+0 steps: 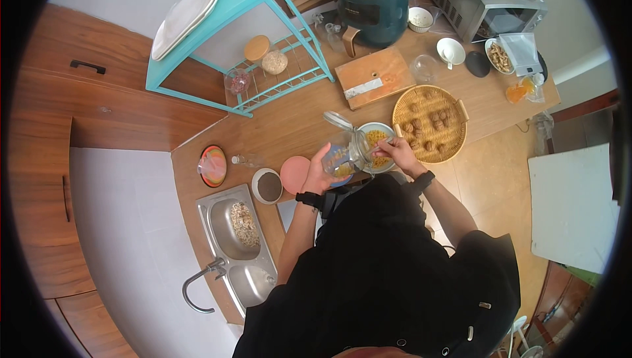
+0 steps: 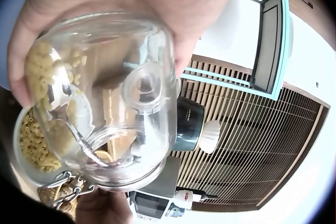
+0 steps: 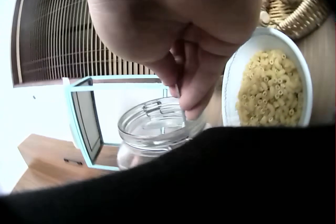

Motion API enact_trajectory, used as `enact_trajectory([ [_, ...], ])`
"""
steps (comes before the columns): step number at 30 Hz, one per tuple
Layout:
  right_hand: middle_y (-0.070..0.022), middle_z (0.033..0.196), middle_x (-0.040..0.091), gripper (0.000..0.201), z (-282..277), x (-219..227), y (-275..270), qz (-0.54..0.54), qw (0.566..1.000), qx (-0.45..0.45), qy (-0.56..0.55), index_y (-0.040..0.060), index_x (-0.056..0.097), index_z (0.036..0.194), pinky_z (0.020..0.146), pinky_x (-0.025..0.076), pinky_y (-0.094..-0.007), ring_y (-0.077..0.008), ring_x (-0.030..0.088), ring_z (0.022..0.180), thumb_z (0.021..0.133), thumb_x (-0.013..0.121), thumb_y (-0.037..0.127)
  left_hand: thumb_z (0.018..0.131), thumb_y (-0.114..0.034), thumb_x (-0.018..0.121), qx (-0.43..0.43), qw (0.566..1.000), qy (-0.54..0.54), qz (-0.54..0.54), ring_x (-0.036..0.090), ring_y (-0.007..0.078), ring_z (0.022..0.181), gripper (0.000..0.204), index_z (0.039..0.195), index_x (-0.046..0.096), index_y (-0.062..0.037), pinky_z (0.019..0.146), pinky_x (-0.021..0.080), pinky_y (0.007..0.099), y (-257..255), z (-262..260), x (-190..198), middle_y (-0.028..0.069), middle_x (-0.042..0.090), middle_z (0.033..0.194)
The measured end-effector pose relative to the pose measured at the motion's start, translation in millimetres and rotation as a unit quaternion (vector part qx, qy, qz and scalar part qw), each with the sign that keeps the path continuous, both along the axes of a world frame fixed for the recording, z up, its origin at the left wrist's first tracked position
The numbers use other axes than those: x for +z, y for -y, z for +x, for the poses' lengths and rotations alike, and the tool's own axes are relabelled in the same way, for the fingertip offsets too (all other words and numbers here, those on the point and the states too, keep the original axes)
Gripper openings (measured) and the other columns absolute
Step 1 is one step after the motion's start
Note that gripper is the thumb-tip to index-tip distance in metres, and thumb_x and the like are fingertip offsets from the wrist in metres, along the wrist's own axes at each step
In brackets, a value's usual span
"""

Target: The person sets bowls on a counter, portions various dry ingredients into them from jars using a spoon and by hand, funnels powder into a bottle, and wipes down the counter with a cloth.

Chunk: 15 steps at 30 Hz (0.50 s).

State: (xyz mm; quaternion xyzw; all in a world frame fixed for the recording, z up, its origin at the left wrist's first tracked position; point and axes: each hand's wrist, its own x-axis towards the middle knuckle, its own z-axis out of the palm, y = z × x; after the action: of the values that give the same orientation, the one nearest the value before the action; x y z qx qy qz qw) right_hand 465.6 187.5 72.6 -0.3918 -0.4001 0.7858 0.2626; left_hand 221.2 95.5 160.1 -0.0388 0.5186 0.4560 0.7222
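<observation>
My left hand [image 1: 318, 175] grips a clear glass jar [image 2: 149, 145] round its body, and the jar is tilted on its side with its mouth toward my right hand [image 1: 400, 154]. Some macaroni [image 2: 44, 71] lies inside, along the lower wall. Between thumb and fingers, my right hand pinches the handle of a metal spoon [image 2: 79, 137], whose bowl reaches deep into the jar by the macaroni. The jar's hinged glass lid [image 1: 338, 120] hangs open. A white bowl [image 3: 231, 82] holding more macaroni [image 3: 270, 87] stands beside the jar mouth, partly under it in the head view.
A wicker tray [image 1: 454, 141] with walnuts stands right of the bowl. Behind are a wooden board [image 1: 388, 68] and a green cooker [image 1: 388, 12]. To the left are a pink plate [image 1: 294, 172], a bowl of dark grains [image 1: 268, 185], and a sink [image 1: 253, 272].
</observation>
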Motion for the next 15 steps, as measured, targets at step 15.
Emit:
enact_trajectory([
  [15, -0.0121, 0.095, 0.071, 0.027, 71, 16, -37, -0.021, 0.995, -0.101, 0.007, -0.0095, 0.065, 0.106, 0.077, 0.056, -0.0230, -0.0144, 0.069, 0.085, 0.102, 0.056, 0.016, 0.081, -0.052, 0.073, 0.034, 0.998, -0.020, -0.057, 0.037, 0.0330, 0.129, 0.066, 0.134, 0.050, -0.0212, 0.100, 0.035, 0.0647, 11, -6, -18, 0.0104, 0.043, 0.140],
])
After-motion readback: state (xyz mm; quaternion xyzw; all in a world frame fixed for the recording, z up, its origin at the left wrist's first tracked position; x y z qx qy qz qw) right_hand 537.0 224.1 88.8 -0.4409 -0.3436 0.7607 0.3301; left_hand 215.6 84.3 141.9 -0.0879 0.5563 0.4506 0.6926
